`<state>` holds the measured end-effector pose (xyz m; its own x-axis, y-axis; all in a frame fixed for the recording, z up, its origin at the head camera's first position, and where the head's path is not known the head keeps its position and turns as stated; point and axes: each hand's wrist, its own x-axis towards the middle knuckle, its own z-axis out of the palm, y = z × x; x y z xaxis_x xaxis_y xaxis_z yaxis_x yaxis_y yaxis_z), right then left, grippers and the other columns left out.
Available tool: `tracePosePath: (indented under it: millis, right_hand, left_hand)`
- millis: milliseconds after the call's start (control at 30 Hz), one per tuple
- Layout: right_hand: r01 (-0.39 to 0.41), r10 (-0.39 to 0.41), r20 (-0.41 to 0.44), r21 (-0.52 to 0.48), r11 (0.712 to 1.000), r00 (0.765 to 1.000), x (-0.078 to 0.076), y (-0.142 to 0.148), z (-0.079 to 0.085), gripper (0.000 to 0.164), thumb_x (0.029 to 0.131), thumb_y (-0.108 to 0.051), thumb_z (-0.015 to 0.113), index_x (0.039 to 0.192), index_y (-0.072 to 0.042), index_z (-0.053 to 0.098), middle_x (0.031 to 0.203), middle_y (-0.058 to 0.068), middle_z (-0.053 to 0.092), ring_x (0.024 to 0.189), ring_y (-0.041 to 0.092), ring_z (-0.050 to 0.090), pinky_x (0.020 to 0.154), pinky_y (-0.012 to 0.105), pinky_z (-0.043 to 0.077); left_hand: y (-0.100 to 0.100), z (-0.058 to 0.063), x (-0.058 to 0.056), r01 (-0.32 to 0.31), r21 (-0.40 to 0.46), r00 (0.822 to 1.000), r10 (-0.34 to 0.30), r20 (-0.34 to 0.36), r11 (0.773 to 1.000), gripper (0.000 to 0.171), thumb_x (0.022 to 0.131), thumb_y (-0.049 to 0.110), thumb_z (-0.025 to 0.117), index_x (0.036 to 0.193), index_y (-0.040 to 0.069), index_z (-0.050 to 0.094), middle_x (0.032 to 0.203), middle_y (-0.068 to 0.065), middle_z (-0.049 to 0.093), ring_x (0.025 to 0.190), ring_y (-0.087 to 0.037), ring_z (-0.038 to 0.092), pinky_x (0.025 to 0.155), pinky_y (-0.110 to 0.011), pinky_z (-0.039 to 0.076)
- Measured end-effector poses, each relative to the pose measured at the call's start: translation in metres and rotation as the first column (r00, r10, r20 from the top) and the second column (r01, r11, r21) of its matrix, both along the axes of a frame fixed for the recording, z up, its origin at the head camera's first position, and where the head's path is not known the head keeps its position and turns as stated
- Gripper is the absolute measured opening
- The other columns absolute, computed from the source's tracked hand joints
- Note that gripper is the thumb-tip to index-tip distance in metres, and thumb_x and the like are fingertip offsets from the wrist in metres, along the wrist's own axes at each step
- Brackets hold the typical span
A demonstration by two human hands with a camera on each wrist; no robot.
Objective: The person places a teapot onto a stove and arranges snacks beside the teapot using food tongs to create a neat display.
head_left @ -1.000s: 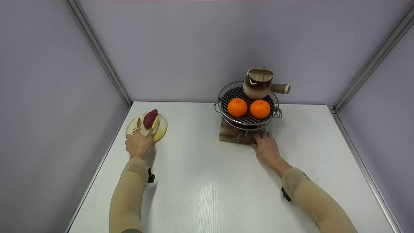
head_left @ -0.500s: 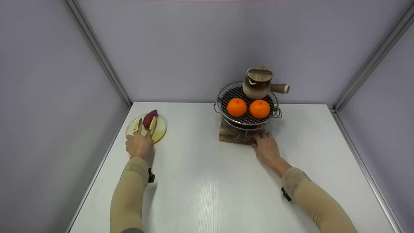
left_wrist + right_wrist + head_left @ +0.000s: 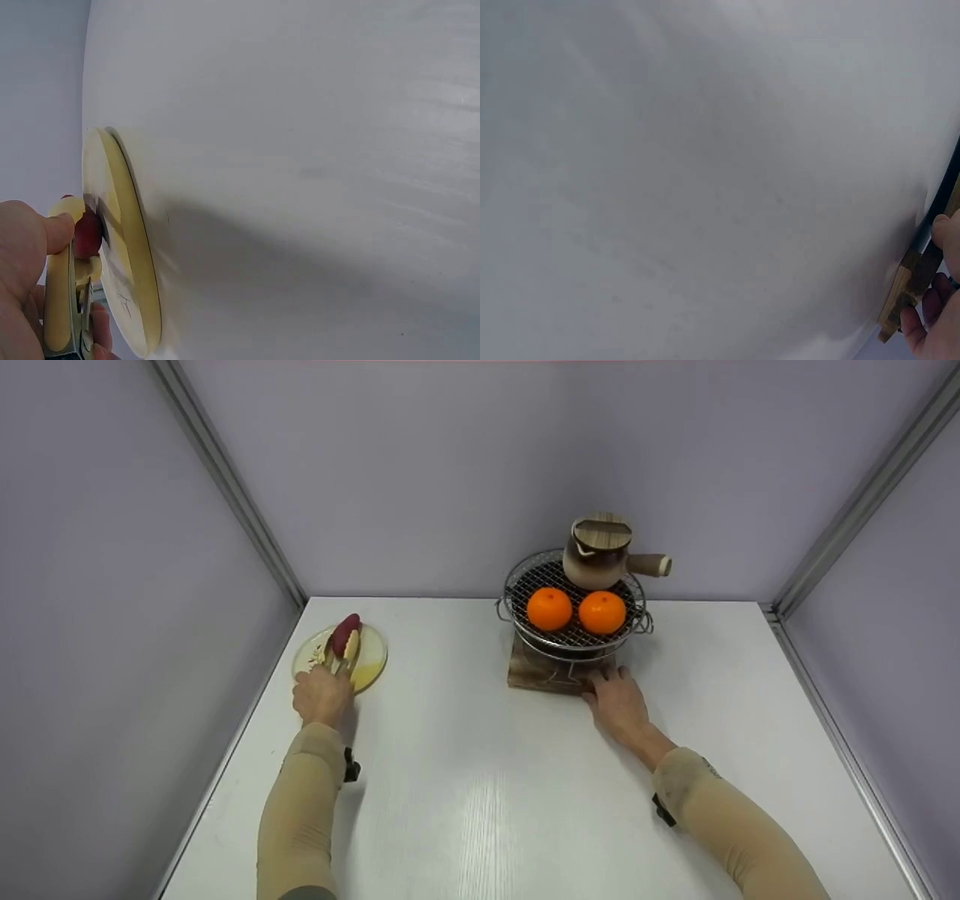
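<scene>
My left hand [image 3: 321, 694] grips a pair of tongs [image 3: 350, 647] with cream-coloured tips over a round pale-yellow plate [image 3: 375, 660]. Between the tong arms lies a dark red sweet potato [image 3: 345, 631]; in the left wrist view the tips stand close on either side of the red sweet potato [image 3: 88, 234]. My right hand [image 3: 621, 706] holds the front right corner of a wooden base [image 3: 534, 675] beneath a round wire grill [image 3: 574, 639]. In the right wrist view, thumb and fingers lie on both sides of the wooden base [image 3: 911, 289].
Two oranges [image 3: 550, 609] sit on the grill's mesh. Behind them stands a brown pot [image 3: 592, 566] with a wooden lid [image 3: 602, 532] and a side handle [image 3: 646, 565] sticking out right. Pale walls [image 3: 420, 480] enclose the white table [image 3: 442, 750].
The tongs have drawn in around the sweet potato, their arms closer together and shifted slightly left. The sweet potato has moved a little left. My right hand has stayed on the wooden base.
</scene>
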<state>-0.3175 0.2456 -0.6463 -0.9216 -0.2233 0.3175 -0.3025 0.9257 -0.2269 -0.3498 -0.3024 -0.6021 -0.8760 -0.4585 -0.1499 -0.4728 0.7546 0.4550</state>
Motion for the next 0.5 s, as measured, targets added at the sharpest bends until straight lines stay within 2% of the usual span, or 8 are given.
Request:
tracePosePath:
  millis: [133,500]
  right_hand:
    - [-0.003,0.003,0.002,0.002,1.0,1.0,0.0003,-0.0002,0.0012,0.037,0.102,-0.02,0.083,0.132,-0.003,0.07,0.13,0.027,0.069,0.114,0.049,0.063,0.099,0.061,0.056]
    - [-0.01,0.01,-0.014,0.018,1.0,1.0,0.0007,0.0001,0.0007,0.032,0.101,-0.018,0.082,0.125,0.001,0.071,0.12,0.028,0.07,0.11,0.048,0.063,0.1,0.06,0.054]
  left_hand:
    - [0.0004,0.0004,-0.0002,0.003,-0.009,1.0,-0.003,0.008,1.0,0.062,0.113,0.042,0.052,0.143,-0.011,0.063,0.14,-0.037,0.06,0.129,-0.056,0.064,0.108,-0.067,0.055]
    - [0.0011,0.0048,0.0033,0.002,-0.02,1.0,-0.003,-0.009,1.0,0.066,0.113,0.044,0.055,0.143,-0.014,0.062,0.141,-0.039,0.058,0.131,-0.059,0.063,0.108,-0.069,0.056]
